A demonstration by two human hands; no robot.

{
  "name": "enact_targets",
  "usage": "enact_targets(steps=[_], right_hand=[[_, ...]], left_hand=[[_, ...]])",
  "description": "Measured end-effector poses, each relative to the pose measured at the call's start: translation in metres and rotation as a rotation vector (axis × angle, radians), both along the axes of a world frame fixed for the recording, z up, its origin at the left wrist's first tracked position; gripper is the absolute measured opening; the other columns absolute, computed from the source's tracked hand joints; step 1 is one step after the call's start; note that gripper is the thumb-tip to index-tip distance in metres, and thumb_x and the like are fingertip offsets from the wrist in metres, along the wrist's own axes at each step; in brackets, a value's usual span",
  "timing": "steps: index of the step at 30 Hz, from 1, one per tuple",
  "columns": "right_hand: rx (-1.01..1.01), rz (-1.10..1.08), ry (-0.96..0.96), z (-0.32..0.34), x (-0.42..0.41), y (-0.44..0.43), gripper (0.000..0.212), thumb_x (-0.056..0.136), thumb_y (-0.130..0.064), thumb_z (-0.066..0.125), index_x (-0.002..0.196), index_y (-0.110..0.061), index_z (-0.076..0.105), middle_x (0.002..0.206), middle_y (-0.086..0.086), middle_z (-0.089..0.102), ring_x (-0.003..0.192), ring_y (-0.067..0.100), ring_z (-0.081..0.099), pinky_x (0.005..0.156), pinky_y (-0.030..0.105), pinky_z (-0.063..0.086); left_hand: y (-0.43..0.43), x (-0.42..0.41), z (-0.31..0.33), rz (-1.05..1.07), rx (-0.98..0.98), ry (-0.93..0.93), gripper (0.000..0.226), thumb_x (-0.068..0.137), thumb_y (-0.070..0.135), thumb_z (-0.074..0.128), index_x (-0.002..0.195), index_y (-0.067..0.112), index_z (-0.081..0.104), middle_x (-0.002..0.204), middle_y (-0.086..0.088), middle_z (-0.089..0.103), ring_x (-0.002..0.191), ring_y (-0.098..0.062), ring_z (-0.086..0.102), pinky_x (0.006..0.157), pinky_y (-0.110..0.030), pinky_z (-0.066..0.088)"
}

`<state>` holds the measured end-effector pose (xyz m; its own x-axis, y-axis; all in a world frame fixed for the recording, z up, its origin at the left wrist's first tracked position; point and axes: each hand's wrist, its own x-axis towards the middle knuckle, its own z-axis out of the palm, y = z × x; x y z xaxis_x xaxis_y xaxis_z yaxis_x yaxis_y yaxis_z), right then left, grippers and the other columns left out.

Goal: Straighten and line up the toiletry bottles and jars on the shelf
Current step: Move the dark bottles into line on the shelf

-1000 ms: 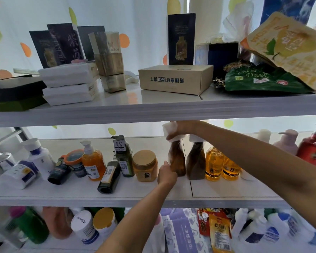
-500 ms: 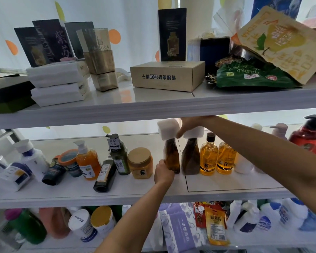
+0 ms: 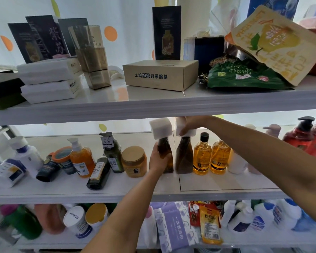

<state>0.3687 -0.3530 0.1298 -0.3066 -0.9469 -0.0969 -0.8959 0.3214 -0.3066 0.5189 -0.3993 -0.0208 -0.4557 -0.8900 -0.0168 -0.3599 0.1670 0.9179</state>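
Wrapped round the lower body of a brown bottle (image 3: 163, 144), the left hand (image 3: 158, 160) holds it upright just right of the gold-lidded jar (image 3: 134, 161); the hand sits between jar and bottle, its fingers curled across the bottle's front; the bottle's neck and its white square cap (image 3: 161, 129) rise free above the grip; the right hand (image 3: 189, 125) curls down over the white cap of a second brown bottle (image 3: 184, 157), one place further right of the jar, gripping it from the top; that bottle's body stands uncovered below the hand; the two brown bottles stand side by side on the middle shelf (image 3: 44, 190) with a narrow gap between them; further right of the jar, two amber bottles (image 3: 202, 157) stand upright, touching one another; just left of the jar a green pump bottle (image 3: 113, 154) stands upright; a dark bottle (image 3: 98, 173) lies on its side beside it, base toward the shelf's front edge; further left of the jar stands an orange pump bottle (image 3: 81, 159).
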Motion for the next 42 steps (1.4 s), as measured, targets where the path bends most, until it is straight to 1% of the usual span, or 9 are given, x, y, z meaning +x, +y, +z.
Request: enact_targets(steps=[5, 11, 16, 20, 24, 31, 36, 39, 42], right_hand=[[-0.012, 0.043, -0.011, -0.001, 0.003, -0.006, 0.07, 0.074, -0.023, 0.078, 0.133, -0.01, 0.044, 0.133, 0.009, 0.049, 0.121, 0.027, 0.046, 0.098, 0.032, 0.038], [-0.008, 0.046, 0.001, 0.001, 0.0, -0.005, 0.068, 0.073, -0.024, 0.079, 0.13, -0.009, 0.046, 0.13, 0.01, 0.052, 0.118, 0.029, 0.048, 0.09, 0.029, 0.037], [0.059, 0.023, 0.052, 0.006, 0.004, -0.003, 0.072, 0.075, -0.036, 0.076, 0.133, -0.009, 0.044, 0.132, 0.01, 0.052, 0.12, 0.028, 0.049, 0.098, 0.033, 0.04], [0.027, 0.02, 0.085, 0.015, 0.02, -0.006, 0.075, 0.077, -0.053, 0.068, 0.134, -0.012, 0.043, 0.131, 0.009, 0.053, 0.117, 0.026, 0.05, 0.096, 0.033, 0.039], [-0.072, 0.056, 0.129, 0.017, 0.043, -0.008, 0.075, 0.073, -0.063, 0.066, 0.129, -0.017, 0.045, 0.119, 0.003, 0.057, 0.101, 0.021, 0.052, 0.085, 0.03, 0.039], [-0.214, 0.414, 0.335, 0.004, 0.103, -0.035, 0.111, 0.065, -0.059, 0.074, 0.149, -0.016, 0.015, 0.152, 0.003, 0.029, 0.137, 0.025, 0.032, 0.112, 0.037, 0.031], [-0.113, 0.468, 0.293, -0.014, 0.144, -0.057, 0.11, 0.074, -0.05, 0.072, 0.152, -0.012, 0.004, 0.16, 0.003, 0.007, 0.148, 0.019, 0.009, 0.121, 0.033, 0.012], [-0.092, 0.4, 0.157, -0.027, 0.16, -0.073, 0.112, 0.074, -0.046, 0.074, 0.152, -0.01, 0.003, 0.16, 0.005, 0.005, 0.148, 0.021, 0.007, 0.121, 0.038, 0.014], [-0.064, 0.31, 0.054, -0.033, 0.17, -0.085, 0.113, 0.074, -0.044, 0.075, 0.152, -0.01, 0.001, 0.16, 0.007, 0.005, 0.148, 0.024, 0.007, 0.12, 0.038, 0.014]], left_hand=[[-0.004, 0.002, 0.007, -0.004, 0.119, 0.071, 0.044, 0.091, 0.018, 0.061, 0.131, 0.02, 0.042, 0.13, -0.008, 0.054, 0.121, -0.03, 0.051, 0.099, -0.051, 0.047], [-0.003, 0.004, 0.006, -0.024, 0.116, 0.088, 0.045, 0.091, 0.019, 0.061, 0.132, 0.019, 0.042, 0.133, -0.008, 0.053, 0.124, -0.03, 0.049, 0.101, -0.049, 0.045], [0.0, 0.003, 0.01, -0.037, 0.033, -0.011, 0.054, 0.09, 0.019, 0.063, 0.137, 0.016, 0.037, 0.135, -0.008, 0.053, 0.126, -0.028, 0.05, 0.101, -0.043, 0.043], [0.002, 0.008, 0.014, -0.031, -0.122, -0.079, 0.066, 0.086, 0.021, 0.068, 0.142, 0.015, 0.033, 0.141, -0.006, 0.047, 0.132, -0.026, 0.044, 0.104, -0.039, 0.041], [-0.004, 0.02, 0.018, -0.004, -0.396, -0.218, 0.068, 0.088, 0.033, 0.064, 0.144, 0.013, 0.032, 0.144, -0.005, 0.044, 0.133, -0.024, 0.043, 0.104, -0.036, 0.042], [-0.024, 0.062, 0.018, -0.009, -0.676, -0.456, 0.07, 0.09, 0.044, 0.058, 0.145, 0.012, 0.031, 0.149, -0.006, 0.038, 0.137, -0.024, 0.036, 0.114, -0.037, 0.031], [-0.032, 0.108, 0.002, -0.044, -0.761, -0.451, 0.058, 0.091, 0.036, 0.06, 0.14, 0.011, 0.041, 0.151, -0.005, 0.036, 0.139, -0.026, 0.033, 0.111, -0.037, 0.035], [-0.038, 0.137, -0.01, -0.079, -0.919, -0.43, 0.04, 0.091, 0.03, 0.06, 0.126, 0.013, 0.053, 0.141, -0.007, 0.049, 0.125, -0.028, 0.05, 0.097, -0.039, 0.047], [-0.051, 0.159, -0.012, 0.061, -0.963, -0.386, 0.026, 0.086, 0.028, 0.067, 0.104, 0.011, 0.06, 0.109, -0.009, 0.064, 0.097, -0.026, 0.062, 0.081, -0.035, 0.053]])
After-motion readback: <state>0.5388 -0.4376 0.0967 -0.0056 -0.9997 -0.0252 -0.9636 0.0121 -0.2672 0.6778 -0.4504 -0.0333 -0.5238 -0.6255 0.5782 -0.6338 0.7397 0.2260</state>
